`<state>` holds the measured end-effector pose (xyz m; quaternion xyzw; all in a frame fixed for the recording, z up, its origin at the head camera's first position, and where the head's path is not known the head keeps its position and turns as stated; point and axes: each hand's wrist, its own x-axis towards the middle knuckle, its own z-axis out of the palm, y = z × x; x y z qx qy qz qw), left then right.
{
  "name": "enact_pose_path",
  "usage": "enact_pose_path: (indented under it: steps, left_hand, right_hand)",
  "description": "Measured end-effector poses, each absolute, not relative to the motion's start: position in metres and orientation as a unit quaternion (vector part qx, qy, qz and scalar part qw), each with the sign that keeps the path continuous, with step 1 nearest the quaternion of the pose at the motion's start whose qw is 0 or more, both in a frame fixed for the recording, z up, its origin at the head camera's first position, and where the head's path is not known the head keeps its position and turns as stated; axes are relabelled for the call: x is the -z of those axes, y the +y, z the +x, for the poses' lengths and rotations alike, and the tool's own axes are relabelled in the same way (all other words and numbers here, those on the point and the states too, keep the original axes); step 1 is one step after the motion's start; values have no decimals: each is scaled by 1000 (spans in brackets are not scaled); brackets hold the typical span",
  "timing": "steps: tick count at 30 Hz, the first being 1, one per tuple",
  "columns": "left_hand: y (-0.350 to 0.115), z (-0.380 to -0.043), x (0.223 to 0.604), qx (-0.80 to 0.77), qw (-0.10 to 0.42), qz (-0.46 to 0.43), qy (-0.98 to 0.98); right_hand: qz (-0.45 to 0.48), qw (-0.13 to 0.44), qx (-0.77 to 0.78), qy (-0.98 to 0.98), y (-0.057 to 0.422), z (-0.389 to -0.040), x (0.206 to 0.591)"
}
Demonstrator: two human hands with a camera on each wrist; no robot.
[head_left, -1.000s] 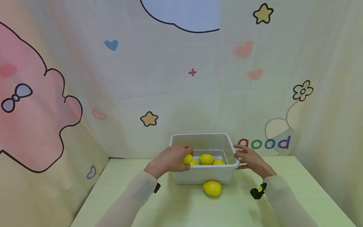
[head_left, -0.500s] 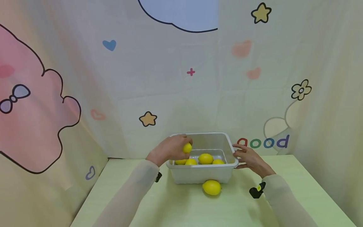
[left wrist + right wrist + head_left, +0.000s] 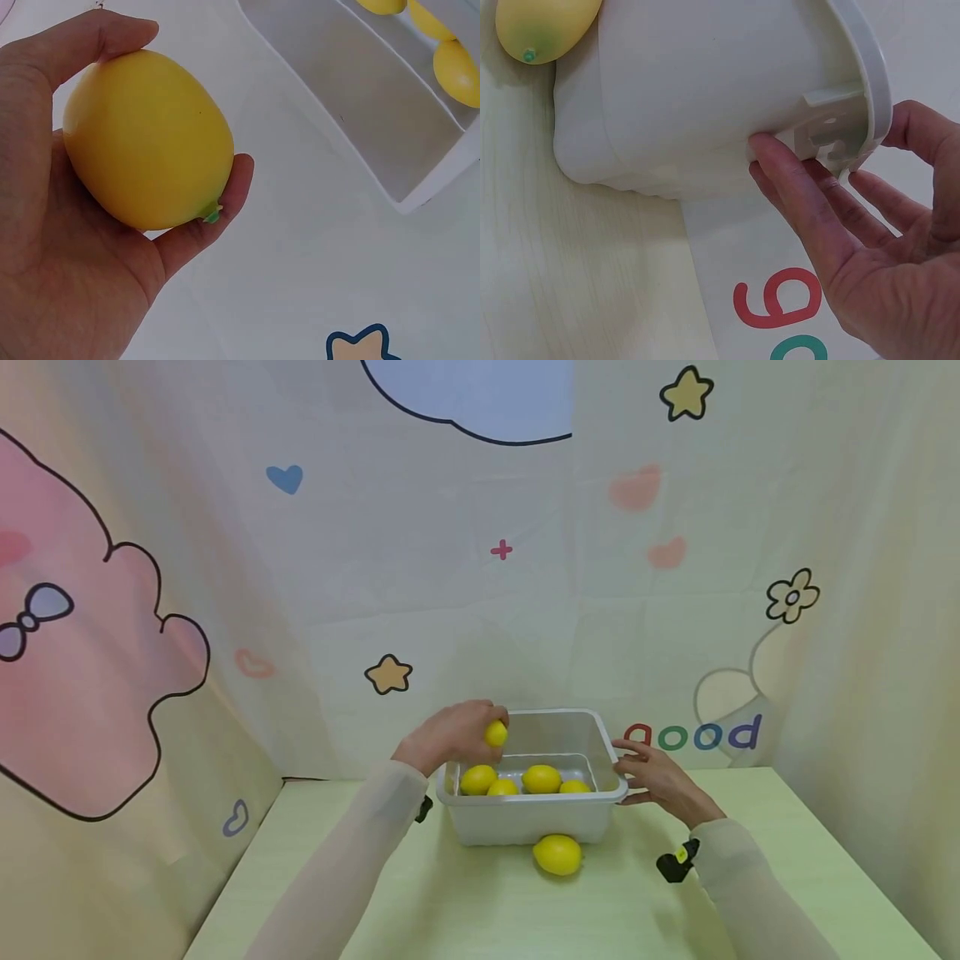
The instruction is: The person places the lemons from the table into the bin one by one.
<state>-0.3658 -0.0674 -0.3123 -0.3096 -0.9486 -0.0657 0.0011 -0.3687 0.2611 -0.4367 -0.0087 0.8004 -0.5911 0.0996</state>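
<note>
My left hand grips a yellow lemon with a green stem tip, thumb and fingers around it. It holds the lemon above the left side of a white plastic box. Several more lemons lie on the box floor. At the box's right side, my right hand holds the rim, its fingers against the outer wall below the edge. The thumb's end is hidden by the rim in the right wrist view.
Another lemon lies on the pale green table, right in front of the box. Behind the box hangs a printed cloth with stars, hearts and letters. Cloth also stands along both sides.
My left hand has risen from inside the box with the lemon, uncovering another lemon at the box's left. The right hand stays at the rim. The whole head view shifts slightly left.
</note>
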Motion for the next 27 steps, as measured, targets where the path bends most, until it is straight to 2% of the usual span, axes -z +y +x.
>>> enact_pose_path:
  steps: [27]
  left_hand:
    - [-56,-406,318,114,-55,-255,-959]
  right_hand:
    - [-4,103,591,800,260,-370,436]
